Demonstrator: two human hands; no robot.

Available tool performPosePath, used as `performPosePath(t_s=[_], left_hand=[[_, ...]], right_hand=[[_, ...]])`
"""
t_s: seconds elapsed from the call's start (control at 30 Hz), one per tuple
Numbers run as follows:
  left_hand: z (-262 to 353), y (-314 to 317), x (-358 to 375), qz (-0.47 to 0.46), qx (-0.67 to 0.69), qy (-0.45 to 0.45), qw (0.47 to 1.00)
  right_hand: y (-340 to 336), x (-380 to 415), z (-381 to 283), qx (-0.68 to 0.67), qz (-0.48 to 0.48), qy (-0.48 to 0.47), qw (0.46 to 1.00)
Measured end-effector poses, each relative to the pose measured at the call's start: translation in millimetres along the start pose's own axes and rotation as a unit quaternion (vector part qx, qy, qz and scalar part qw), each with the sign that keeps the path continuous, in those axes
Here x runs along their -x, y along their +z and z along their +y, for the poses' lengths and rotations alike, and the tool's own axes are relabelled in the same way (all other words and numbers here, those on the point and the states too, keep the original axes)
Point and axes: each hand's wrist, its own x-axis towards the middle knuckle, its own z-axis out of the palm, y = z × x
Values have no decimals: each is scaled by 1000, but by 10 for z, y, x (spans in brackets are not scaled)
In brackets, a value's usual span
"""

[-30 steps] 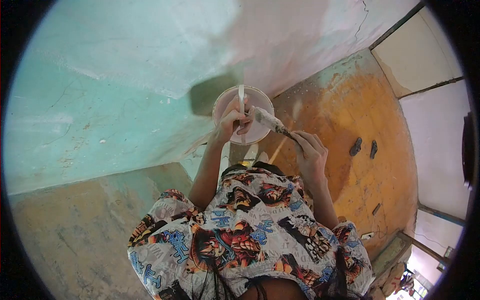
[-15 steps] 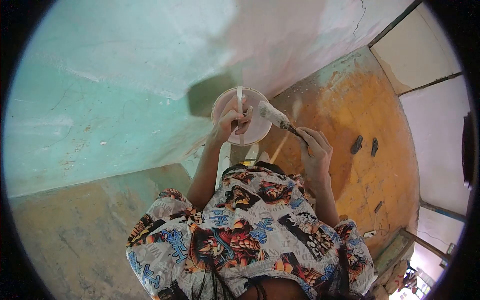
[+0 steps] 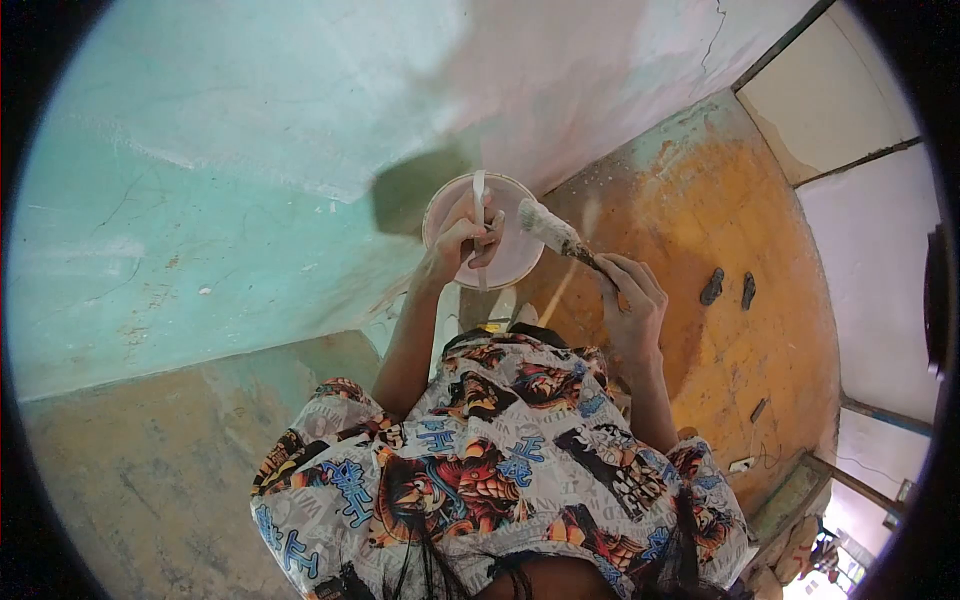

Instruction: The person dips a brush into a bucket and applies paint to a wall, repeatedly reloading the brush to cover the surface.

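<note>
A round white bucket (image 3: 519,262) hangs from my left hand (image 3: 466,240), whose fingers are wrapped round its pale handle (image 3: 480,200) across the opening. My right hand (image 3: 633,296) grips the dark handle of a brush (image 3: 548,228). The brush's bristles are coated white and sit over the bucket's right rim. The level of whatever the bucket contains is hard to make out. Beside the bucket on the left rises the wall (image 3: 250,150), painted turquoise and white, with the bucket's shadow on it.
Below is a worn orange floor (image 3: 770,350). A pair of dark sandals (image 3: 712,287) lies on it to the right. Under the bucket, pale rungs or steps (image 3: 447,308) show in part. A small dark object (image 3: 758,411) and a thin cable lie further back.
The brush head has tilted very slightly beside the bucket's rim. Both hands keep nearly the same place, and the view has shifted a little.
</note>
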Motion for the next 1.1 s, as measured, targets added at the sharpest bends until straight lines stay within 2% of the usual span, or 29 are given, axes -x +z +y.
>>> performPosePath(t_s=[0.67,0.97,1.1], left_hand=[[19,38,-25,-8,14,-4,1000],[10,44,18,26,6,-33,999],[30,42,4,8,-1,-28,1000]], right_hand=[[-35,19,6,2,-7,5,1000],[-62,20,-21,0,-1,1,1000],[-60,30,-4,-4,-1,-2,1000]])
